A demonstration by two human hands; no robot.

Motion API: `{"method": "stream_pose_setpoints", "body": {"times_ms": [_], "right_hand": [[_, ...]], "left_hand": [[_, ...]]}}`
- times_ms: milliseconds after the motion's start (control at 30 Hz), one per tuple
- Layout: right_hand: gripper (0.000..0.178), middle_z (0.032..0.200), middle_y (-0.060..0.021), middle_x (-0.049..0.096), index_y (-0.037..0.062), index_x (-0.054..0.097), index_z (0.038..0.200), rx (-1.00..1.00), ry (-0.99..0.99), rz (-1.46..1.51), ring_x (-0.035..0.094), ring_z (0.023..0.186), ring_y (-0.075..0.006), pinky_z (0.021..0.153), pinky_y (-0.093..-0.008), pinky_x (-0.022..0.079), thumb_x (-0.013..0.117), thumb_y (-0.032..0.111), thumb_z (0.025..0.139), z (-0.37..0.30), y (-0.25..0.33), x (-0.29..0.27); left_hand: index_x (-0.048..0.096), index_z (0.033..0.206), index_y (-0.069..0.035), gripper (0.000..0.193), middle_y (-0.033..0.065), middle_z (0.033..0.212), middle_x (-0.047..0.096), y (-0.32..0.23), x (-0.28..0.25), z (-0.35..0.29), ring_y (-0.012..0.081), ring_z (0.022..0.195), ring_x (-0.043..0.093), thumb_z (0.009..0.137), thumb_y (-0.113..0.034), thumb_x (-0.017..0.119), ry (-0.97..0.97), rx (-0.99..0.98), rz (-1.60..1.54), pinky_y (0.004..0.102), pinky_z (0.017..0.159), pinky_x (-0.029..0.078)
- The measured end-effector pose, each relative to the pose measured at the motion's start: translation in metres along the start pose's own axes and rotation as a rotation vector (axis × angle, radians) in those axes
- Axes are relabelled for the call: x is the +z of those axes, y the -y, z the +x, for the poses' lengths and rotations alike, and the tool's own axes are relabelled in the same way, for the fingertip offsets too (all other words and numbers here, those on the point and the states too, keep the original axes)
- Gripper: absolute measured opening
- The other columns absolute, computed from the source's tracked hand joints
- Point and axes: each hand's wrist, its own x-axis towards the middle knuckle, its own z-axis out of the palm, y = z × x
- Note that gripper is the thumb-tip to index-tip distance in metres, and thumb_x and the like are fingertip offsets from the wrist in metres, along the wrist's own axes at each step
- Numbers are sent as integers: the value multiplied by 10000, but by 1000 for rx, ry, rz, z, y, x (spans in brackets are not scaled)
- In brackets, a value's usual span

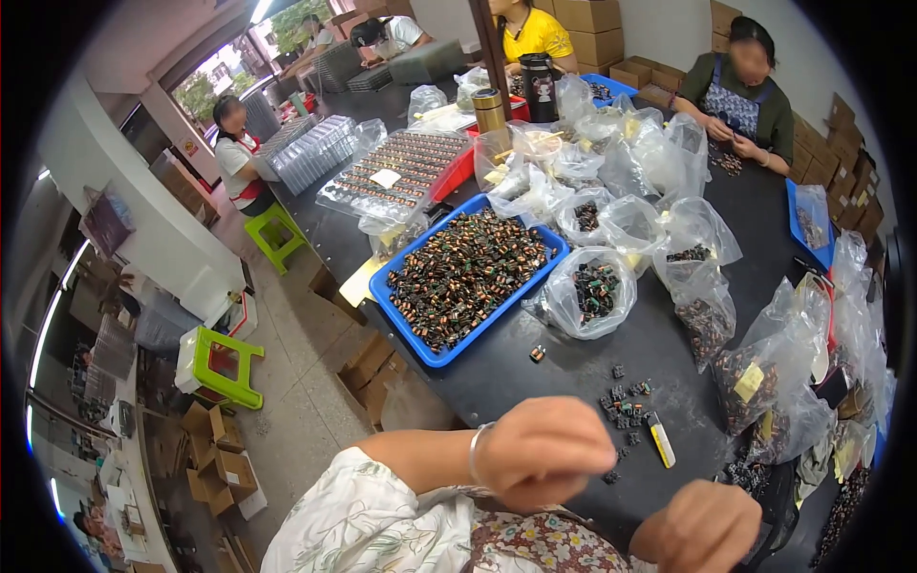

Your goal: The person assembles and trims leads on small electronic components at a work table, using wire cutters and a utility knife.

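My left hand (546, 453), with a bangle at the wrist, is held over the table's near edge. Its fingers are curled closed, and slightly blurred; whatever they hold is hidden. Lower and to the right, my right hand (705, 527) is also closed, its grip likewise out of sight. Between and beyond the hands lies a loose group of small black parts (626, 413), some with copper and green on them. A yellow-and-white slim object (659, 440) rests beside them. One copper-wound coil part (537, 354) lies alone nearer the blue tray (435, 359), which is heaped with similar parts.
Clear plastic bags of parts (594, 291) crowd the dark table (497, 382). More bags (764, 372) stand at the right. Behind the tray are a filled blister tray (396, 177), a gold flask (489, 113) and a black tumbler (539, 88). Co-workers sit around; a green stool (222, 368) stands left.
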Motion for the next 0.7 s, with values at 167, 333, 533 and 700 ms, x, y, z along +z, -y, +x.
{"method": "stream_pose_setpoints", "body": {"times_ms": [167,333,533,700], "right_hand": [[142,686,-102,610,104,675,925,-151,36,177,467,428,-100,404,-181,282,672,146,789,3,22,-11],[137,655,-78,596,126,670,934,-252,-124,-19,434,407,-72,397,-163,264,658,152,800,-8,45,2],[127,633,-81,589,122,660,918,-231,-99,-79,427,396,-73,389,-164,264,662,147,793,-20,57,-4],[125,641,-96,594,108,655,913,-208,-28,-68,439,401,-81,386,-168,269,648,110,788,-17,58,0]], "left_hand": [[584,1091,-260,295,54,1034,534,-47,50,16,297,908,570,801,-298,622,-688,299,-168,495,599,507],[443,1308,-240,452,-97,1436,248,-32,47,24,280,1282,300,869,-298,533,-138,529,-157,585,833,453],[440,1304,-249,451,-109,1437,251,-35,58,18,258,1302,277,865,-293,535,-65,403,-164,573,827,467],[434,1302,-269,451,-107,1420,287,-48,60,20,242,1297,290,864,-306,535,-93,263,-127,540,805,495]]}}
